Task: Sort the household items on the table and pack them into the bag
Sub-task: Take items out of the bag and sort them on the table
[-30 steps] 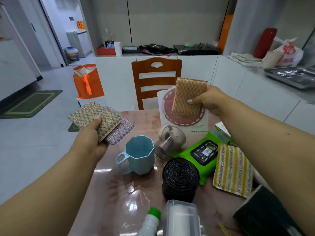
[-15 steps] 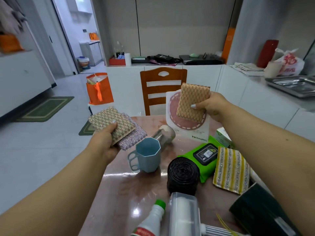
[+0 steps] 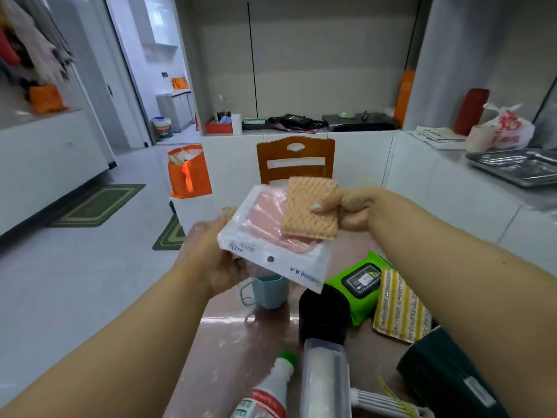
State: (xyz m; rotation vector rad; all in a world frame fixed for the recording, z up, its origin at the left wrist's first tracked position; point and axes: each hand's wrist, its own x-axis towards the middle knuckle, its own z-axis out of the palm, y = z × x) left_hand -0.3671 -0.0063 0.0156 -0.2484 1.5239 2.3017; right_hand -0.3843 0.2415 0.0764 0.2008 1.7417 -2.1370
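Observation:
My right hand (image 3: 354, 208) pinches an orange scrub sponge (image 3: 310, 211) above the table. My left hand (image 3: 211, 254) grips a white plastic packet with a pink print (image 3: 271, 236), tilted; a corner of the patterned sponges (image 3: 228, 211) shows behind it in the same hand. The orange sponge overlaps the packet's upper right. Below on the table (image 3: 241, 342) lie a blue mug (image 3: 269, 292), a black bag roll (image 3: 324, 312), a green wipes pack (image 3: 360, 282), a yellow striped cloth (image 3: 398, 306), a white bottle with green cap (image 3: 271, 387) and a clear container (image 3: 325, 381).
A wooden chair (image 3: 295, 159) stands across the table. An orange bag (image 3: 188, 173) sits on the floor at the left. A dark green box (image 3: 446, 375) lies at the table's right front. A metal tray (image 3: 515, 165) rests on the right counter.
My left hand has moved right to the middle and now holds the white packet along with the patterned sponges. My right hand with the orange sponge has shifted little. The glass jar is hidden.

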